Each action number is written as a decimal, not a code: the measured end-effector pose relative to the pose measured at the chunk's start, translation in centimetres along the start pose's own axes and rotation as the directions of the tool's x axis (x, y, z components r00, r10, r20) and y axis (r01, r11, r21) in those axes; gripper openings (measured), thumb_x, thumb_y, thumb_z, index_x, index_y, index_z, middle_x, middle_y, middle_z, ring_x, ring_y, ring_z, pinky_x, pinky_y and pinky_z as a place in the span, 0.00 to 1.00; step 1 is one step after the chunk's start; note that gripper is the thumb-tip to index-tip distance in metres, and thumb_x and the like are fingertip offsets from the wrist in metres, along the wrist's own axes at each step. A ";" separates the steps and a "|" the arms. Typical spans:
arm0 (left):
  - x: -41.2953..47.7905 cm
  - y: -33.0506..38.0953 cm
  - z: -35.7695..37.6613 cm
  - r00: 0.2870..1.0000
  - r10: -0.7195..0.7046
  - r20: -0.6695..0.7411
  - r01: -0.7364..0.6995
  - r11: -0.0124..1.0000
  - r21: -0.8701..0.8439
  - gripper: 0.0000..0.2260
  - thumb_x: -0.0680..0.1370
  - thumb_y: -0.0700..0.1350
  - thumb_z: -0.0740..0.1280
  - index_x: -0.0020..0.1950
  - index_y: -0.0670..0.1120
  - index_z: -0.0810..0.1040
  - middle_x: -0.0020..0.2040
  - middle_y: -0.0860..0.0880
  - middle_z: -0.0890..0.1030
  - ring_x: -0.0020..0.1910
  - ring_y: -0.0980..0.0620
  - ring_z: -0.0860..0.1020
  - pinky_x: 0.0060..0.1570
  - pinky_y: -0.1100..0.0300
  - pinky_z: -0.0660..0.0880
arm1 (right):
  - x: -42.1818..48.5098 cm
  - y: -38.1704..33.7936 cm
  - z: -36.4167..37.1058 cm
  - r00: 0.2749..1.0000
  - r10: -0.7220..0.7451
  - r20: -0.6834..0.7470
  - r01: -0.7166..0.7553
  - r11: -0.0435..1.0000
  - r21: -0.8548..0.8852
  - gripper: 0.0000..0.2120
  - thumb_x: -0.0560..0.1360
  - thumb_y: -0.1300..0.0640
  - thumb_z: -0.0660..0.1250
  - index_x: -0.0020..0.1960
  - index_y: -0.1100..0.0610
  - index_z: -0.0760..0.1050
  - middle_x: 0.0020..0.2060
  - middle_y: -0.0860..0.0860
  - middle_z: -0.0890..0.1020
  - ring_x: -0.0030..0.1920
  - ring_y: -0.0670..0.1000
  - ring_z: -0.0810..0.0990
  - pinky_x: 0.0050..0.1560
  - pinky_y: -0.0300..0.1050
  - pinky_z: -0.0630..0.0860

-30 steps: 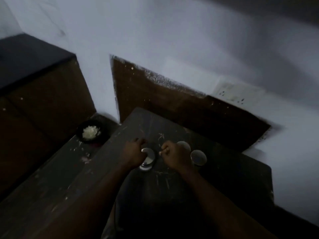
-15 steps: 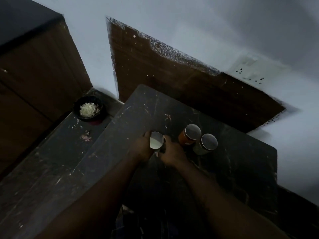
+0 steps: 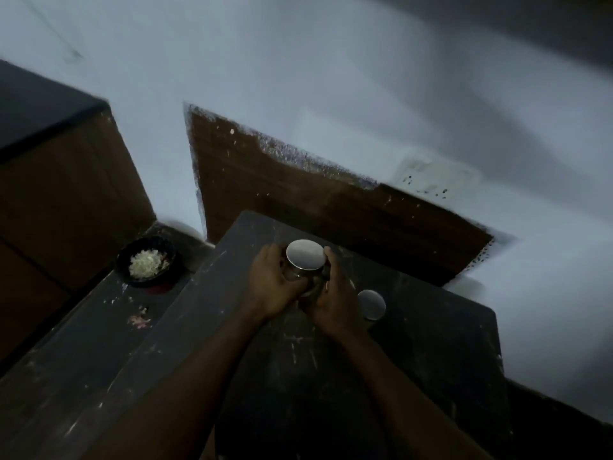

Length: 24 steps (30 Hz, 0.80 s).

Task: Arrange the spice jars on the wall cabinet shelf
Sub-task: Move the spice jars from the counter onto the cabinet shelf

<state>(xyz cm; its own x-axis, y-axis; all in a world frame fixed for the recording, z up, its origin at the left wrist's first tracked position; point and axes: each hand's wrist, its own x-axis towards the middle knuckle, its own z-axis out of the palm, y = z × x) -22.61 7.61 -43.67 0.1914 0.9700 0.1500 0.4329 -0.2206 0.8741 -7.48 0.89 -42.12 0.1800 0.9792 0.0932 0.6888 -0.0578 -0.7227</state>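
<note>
**While both grips wrap round it, one spice jar looks to be leaving the worktop**

Where the silver-lidded jar (image 3: 305, 255) sat low between the hands half a second ago, it now shows larger and higher in the head view. Its lid is tipped slightly toward the camera. The left grip (image 3: 275, 287) curls round the jar's left side and the right grip (image 3: 335, 297) round its right. Fingertips of both reach up to the lid's rim, so both are closed on this one jar. The palms cover its base, so it cannot be seen whether it has cleared the dark worktop (image 3: 298, 376). I judge that it has, because the lid looms so much nearer than before.

A second jar (image 3: 371, 305) stands on the worktop just right of the right grip, untouched. The orange-bodied jar that stood beside it a moment ago is out of sight. It may be behind the right grip, but the dim, smeared picture does not settle that.

At the near left, the black bowl (image 3: 147, 263) of pale chopped bits sits on the lower ledge, well apart from the jars, as it did before. A brown wood panel (image 3: 298, 200) backs the worktop on the far side.

For the task, this reads as the first pick-up under way, with no jar yet arranged. No cabinet shelf is in view, so the lift probably has to carry on upward and out of frame. The other jars wait their turn.
</note>
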 end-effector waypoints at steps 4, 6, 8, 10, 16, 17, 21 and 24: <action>3.5 9.5 -2.0 0.971 0.201 -0.127 -0.214 0.972 -0.099 0.30 0.68 0.65 0.78 0.64 0.56 0.74 0.58 0.57 0.76 0.57 0.55 0.78 0.53 0.48 0.80 | 2.7 -4.6 -6.6 0.971 -0.095 -0.220 0.124 0.984 0.125 0.50 0.69 0.37 0.75 0.82 0.40 0.49 0.78 0.45 0.67 0.75 0.45 0.70 0.70 0.51 0.75; 4.8 14.7 -2.8 0.943 0.288 -0.168 -0.313 0.939 -0.142 0.31 0.68 0.66 0.77 0.66 0.55 0.74 0.59 0.56 0.76 0.58 0.54 0.78 0.54 0.49 0.80 | 3.6 -7.0 -10.6 0.922 -0.153 -0.355 0.219 0.964 0.152 0.48 0.70 0.43 0.76 0.82 0.40 0.52 0.77 0.46 0.69 0.74 0.48 0.72 0.66 0.55 0.78; 6.1 19.0 -3.7 0.909 0.360 -0.211 -0.396 0.904 -0.162 0.32 0.69 0.65 0.77 0.67 0.54 0.74 0.61 0.55 0.77 0.59 0.56 0.78 0.54 0.53 0.80 | 4.5 -9.2 -13.9 0.873 -0.228 -0.431 0.297 0.950 0.098 0.46 0.71 0.49 0.74 0.82 0.42 0.53 0.76 0.46 0.70 0.73 0.49 0.73 0.65 0.57 0.78; 7.2 23.6 -4.5 0.870 0.424 -0.252 -0.474 0.859 -0.194 0.30 0.69 0.64 0.77 0.66 0.57 0.74 0.61 0.58 0.76 0.60 0.56 0.78 0.52 0.57 0.81 | 5.2 -11.6 -17.7 0.825 -0.264 -0.500 0.344 0.936 0.073 0.45 0.71 0.48 0.74 0.81 0.42 0.54 0.75 0.43 0.71 0.70 0.44 0.74 0.63 0.54 0.79; 12.1 36.6 -7.4 0.743 0.566 -0.359 -0.657 0.719 -0.225 0.29 0.68 0.69 0.76 0.64 0.62 0.75 0.60 0.61 0.77 0.58 0.60 0.80 0.44 0.65 0.81 | 8.3 -18.9 -28.7 0.653 -0.387 -0.651 0.474 0.879 -0.047 0.43 0.70 0.48 0.76 0.79 0.43 0.58 0.70 0.40 0.75 0.65 0.41 0.77 0.57 0.49 0.82; 13.1 38.3 -7.8 0.728 0.578 -0.369 -0.671 0.711 -0.212 0.29 0.67 0.70 0.75 0.64 0.62 0.75 0.60 0.62 0.77 0.57 0.61 0.80 0.43 0.65 0.81 | 9.0 -19.8 -30.1 0.642 -0.394 -0.658 0.491 0.870 -0.042 0.42 0.70 0.49 0.76 0.79 0.42 0.58 0.69 0.40 0.76 0.64 0.40 0.77 0.56 0.46 0.82; 17.5 43.3 -8.1 0.771 0.536 -0.345 -0.623 0.747 -0.233 0.28 0.66 0.70 0.76 0.61 0.60 0.78 0.55 0.61 0.82 0.51 0.63 0.81 0.48 0.55 0.83 | 12.8 -22.5 -35.2 0.675 -0.399 -0.621 0.462 0.884 -0.067 0.34 0.68 0.48 0.75 0.70 0.38 0.64 0.62 0.39 0.79 0.57 0.39 0.79 0.50 0.32 0.76; 21.0 44.6 -7.7 0.824 0.482 -0.299 -0.543 0.822 -0.170 0.32 0.65 0.72 0.75 0.62 0.56 0.79 0.55 0.58 0.84 0.51 0.58 0.82 0.54 0.50 0.82 | 16.1 -23.3 -37.3 0.735 -0.392 -0.554 0.387 0.913 -0.133 0.26 0.69 0.49 0.75 0.63 0.43 0.68 0.57 0.42 0.79 0.56 0.44 0.80 0.48 0.35 0.76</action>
<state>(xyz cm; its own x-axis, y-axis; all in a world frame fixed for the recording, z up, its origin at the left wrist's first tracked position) -6.06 18.89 2.01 0.1031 0.7231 0.6830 0.1017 -0.6908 0.7159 5.52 10.77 1.75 0.2511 0.6344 0.7311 0.7917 0.2999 -0.5322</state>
